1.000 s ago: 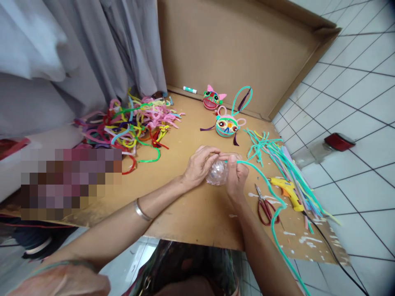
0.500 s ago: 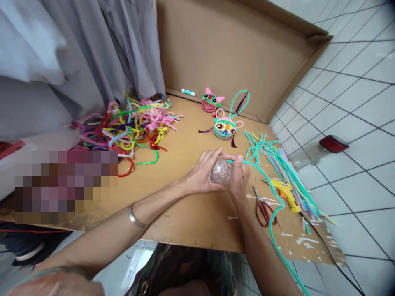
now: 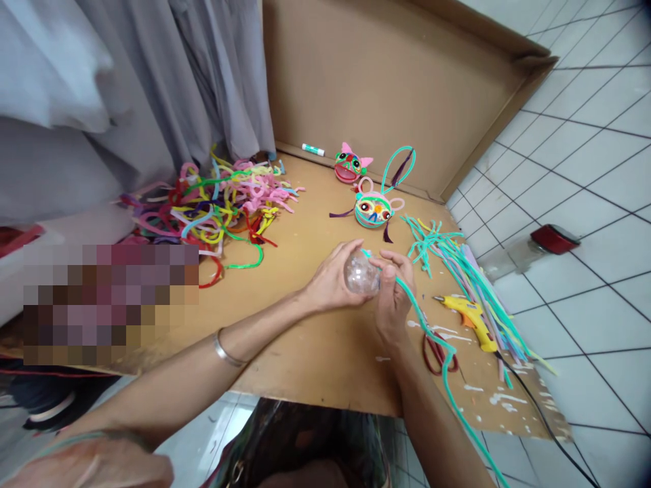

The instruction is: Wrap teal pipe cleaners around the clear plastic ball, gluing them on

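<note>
A clear round ball (image 3: 361,274) is held above the table, near its middle. My left hand (image 3: 333,276) is wrapped round the ball's left side. On the right, my right hand (image 3: 394,291) pinches a turquoise pipe cleaner (image 3: 447,349), whose tip lies against the top of the ball. The rest of that strand trails over my right forearm's side and down past the table's front edge. Beyond the hands stands a decorated ball (image 3: 373,210) with pink loop ears and dark tassels. A red-mouthed one (image 3: 347,166) with pink pointed ears is behind it.
Tangled coloured pipe cleaners (image 3: 218,210) cover the table's (image 3: 305,352) left. Straight ones (image 3: 475,291) lie at the right, near a yellow glue gun (image 3: 472,318) and red-handled scissors (image 3: 437,356). A marker (image 3: 312,150) rests by the cardboard wall (image 3: 376,88). Another person's hand (image 3: 96,471) shows bottom left.
My right hand has shifted slightly right, and more of the ball shows. The turquoise strand has swung left and now crosses the scissors, and its tip shows on top of the ball.
</note>
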`<state>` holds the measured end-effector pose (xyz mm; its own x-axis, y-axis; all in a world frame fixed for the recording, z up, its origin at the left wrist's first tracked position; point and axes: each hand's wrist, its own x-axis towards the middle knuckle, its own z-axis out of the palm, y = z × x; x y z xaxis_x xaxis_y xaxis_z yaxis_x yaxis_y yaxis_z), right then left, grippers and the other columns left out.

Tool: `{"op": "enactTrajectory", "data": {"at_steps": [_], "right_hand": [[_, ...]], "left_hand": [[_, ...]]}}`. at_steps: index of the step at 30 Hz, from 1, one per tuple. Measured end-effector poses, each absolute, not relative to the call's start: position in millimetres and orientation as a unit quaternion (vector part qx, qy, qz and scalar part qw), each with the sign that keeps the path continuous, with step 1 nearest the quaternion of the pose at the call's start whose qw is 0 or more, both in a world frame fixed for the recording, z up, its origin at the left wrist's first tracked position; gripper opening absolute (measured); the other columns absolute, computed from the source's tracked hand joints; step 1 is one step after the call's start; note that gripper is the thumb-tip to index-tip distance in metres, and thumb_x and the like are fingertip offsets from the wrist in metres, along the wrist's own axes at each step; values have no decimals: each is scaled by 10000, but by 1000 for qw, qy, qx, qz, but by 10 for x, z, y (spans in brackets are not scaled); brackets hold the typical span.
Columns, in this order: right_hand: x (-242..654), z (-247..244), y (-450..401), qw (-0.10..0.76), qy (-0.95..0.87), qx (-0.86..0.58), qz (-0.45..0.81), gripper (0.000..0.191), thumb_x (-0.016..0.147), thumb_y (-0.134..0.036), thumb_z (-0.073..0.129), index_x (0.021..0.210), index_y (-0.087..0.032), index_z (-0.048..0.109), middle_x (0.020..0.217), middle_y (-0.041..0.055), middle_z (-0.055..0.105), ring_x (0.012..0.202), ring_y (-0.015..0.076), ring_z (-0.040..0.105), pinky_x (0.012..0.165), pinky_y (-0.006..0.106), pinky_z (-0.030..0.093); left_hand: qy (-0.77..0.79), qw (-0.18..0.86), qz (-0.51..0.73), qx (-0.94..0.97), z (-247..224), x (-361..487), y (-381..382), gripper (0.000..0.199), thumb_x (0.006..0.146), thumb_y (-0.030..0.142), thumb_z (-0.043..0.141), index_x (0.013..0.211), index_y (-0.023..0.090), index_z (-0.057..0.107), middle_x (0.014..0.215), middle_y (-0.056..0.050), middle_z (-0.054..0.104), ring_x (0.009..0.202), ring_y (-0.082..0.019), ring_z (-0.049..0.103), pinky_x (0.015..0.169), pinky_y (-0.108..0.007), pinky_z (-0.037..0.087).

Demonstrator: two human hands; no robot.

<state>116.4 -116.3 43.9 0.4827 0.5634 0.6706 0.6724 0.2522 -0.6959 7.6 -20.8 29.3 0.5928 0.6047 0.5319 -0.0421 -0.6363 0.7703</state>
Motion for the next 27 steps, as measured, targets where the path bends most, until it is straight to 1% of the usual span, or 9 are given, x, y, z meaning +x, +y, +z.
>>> {"op": "enactTrajectory", "data": {"at_steps": [4,7,12,15,19,21,24,27], "right_hand": [[1156,475,-1217,593,-533,-597,-89,378,1002,-396,418,999,-221,754,1031,75,660,1015,211,629,911,408,503],[1152,509,-1250,577,-556,-589,-105,360,1004,-360,416,1002,-230,752,1017,66,693,996,206,646,888,390,515],[1136,524,-1252,579,-584,-563,-86,341,1010,-295,406,1000,-235,741,1038,58,742,1070,210,668,956,411,501],[1121,524,-1236,601,-584,-542,-69,351,1014,-308,402,943,-230,737,987,55,761,1035,211,690,960,429,506],[1119,515,-1233,628,-556,-542,-48,421,1024,-337,372,831,-231,731,872,44,762,909,197,699,927,417,522],[1126,502,-1233,632,-552,-542,-31,439,1030,-344,353,836,-234,731,863,41,758,899,196,695,927,415,521],[1136,481,-1226,638,-551,-538,-19,399,1024,-353,376,888,-233,732,901,40,752,941,200,685,928,410,514],[1133,473,-1219,645,-540,-540,-15,409,1021,-382,379,881,-229,731,895,43,744,923,200,683,881,392,524]], "left_hand": [[200,420,414,782,320,67,-175,893,558,343,839,1353,185,465,1332,-152,561,1230,-313,578,1075,-468,473],[214,435,414,771,336,57,-150,876,539,334,849,1324,177,492,1324,-148,572,1229,-311,578,1081,-471,464],[224,442,416,763,357,42,-137,756,558,343,839,1240,177,560,1246,-119,617,1164,-283,612,1047,-454,486],[233,448,415,757,350,46,-124,712,561,350,835,1202,166,585,1220,-114,634,1132,-273,627,1036,-447,493],[274,472,405,733,333,44,-74,681,583,361,826,1191,164,592,1189,-107,666,1119,-271,638,1021,-438,500],[285,480,405,724,332,36,-50,666,595,377,823,1185,167,595,1181,-105,673,1117,-272,639,1016,-438,501],[272,481,412,724,336,27,-37,672,579,377,836,1172,168,600,1216,-111,651,1143,-272,623,1038,-436,484],[254,485,414,727,332,29,-47,682,576,375,840,1178,176,591,1233,-113,629,1160,-267,612,1052,-434,472]]}}
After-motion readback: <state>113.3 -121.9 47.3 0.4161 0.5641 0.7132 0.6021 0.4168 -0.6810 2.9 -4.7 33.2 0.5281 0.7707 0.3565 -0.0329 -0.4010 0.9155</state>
